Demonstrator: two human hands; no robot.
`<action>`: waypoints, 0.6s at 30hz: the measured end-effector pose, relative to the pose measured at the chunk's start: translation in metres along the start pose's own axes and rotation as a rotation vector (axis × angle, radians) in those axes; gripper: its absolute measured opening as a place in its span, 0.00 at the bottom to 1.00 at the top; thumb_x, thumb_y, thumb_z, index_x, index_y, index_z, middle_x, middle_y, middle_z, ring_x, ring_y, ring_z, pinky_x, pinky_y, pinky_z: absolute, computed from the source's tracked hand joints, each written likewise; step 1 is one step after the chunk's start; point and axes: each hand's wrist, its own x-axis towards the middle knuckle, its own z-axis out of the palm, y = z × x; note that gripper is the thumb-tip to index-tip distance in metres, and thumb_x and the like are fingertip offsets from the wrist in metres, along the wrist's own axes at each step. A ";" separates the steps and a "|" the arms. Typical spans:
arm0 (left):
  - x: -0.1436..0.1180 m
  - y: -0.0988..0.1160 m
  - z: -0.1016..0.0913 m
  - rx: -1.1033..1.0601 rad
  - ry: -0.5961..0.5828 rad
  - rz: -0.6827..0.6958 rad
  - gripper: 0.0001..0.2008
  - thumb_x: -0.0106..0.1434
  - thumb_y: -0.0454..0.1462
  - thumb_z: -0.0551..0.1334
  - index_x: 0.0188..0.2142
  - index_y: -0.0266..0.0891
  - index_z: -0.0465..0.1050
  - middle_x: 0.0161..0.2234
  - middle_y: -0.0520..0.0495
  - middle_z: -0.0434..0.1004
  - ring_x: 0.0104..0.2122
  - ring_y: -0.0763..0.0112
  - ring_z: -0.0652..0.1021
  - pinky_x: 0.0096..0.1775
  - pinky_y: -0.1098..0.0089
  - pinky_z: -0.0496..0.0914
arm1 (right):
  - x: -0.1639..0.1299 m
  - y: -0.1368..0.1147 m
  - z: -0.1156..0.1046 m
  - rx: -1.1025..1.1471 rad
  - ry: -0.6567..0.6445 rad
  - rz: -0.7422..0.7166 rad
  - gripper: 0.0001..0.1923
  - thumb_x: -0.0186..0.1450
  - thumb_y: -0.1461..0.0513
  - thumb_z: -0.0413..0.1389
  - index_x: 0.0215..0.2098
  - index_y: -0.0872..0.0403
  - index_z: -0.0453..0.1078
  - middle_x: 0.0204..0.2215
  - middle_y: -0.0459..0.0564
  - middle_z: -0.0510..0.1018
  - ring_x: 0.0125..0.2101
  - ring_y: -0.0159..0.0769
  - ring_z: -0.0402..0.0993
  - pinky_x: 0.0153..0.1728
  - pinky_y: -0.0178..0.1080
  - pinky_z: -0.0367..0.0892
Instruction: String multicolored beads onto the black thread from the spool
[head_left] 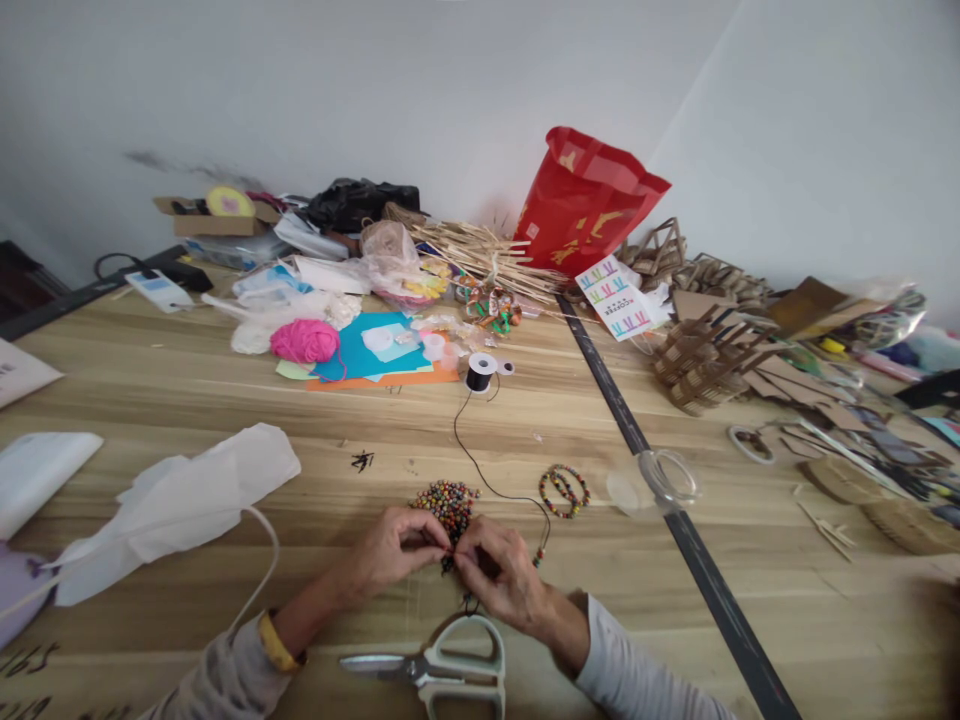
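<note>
scissors (435, 668) blades cut off at bottom edge.

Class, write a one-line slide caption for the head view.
Left hand and right hand pinch thin black cord beside a pile of multicoloured beads.

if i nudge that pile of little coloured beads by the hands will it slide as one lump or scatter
Probably scatter: the bead pile looks like loose, small, round beads, apt to roll on the smooth wooden table. Each seems light. Any already strung on the black cord would likely drag together.
</note>
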 end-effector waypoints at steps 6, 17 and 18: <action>0.000 0.000 0.000 0.019 0.020 -0.002 0.07 0.50 0.36 0.64 0.27 0.32 0.75 0.27 0.45 0.78 0.30 0.68 0.76 0.35 0.71 0.70 | 0.000 -0.001 -0.001 0.005 0.005 0.004 0.06 0.64 0.66 0.49 0.29 0.55 0.65 0.22 0.47 0.69 0.24 0.30 0.64 0.26 0.31 0.59; 0.000 -0.001 0.002 0.063 -0.007 0.028 0.07 0.51 0.36 0.63 0.27 0.32 0.75 0.28 0.44 0.78 0.30 0.67 0.77 0.35 0.70 0.70 | 0.000 0.000 0.000 0.010 -0.018 0.004 0.05 0.63 0.67 0.49 0.30 0.55 0.64 0.23 0.48 0.69 0.24 0.29 0.63 0.25 0.31 0.58; 0.000 -0.001 0.002 0.063 -0.004 0.029 0.07 0.51 0.36 0.63 0.27 0.32 0.75 0.28 0.44 0.78 0.30 0.67 0.77 0.35 0.70 0.70 | 0.000 0.001 0.000 0.011 -0.020 0.005 0.05 0.63 0.67 0.49 0.30 0.55 0.65 0.23 0.48 0.70 0.24 0.29 0.63 0.25 0.31 0.58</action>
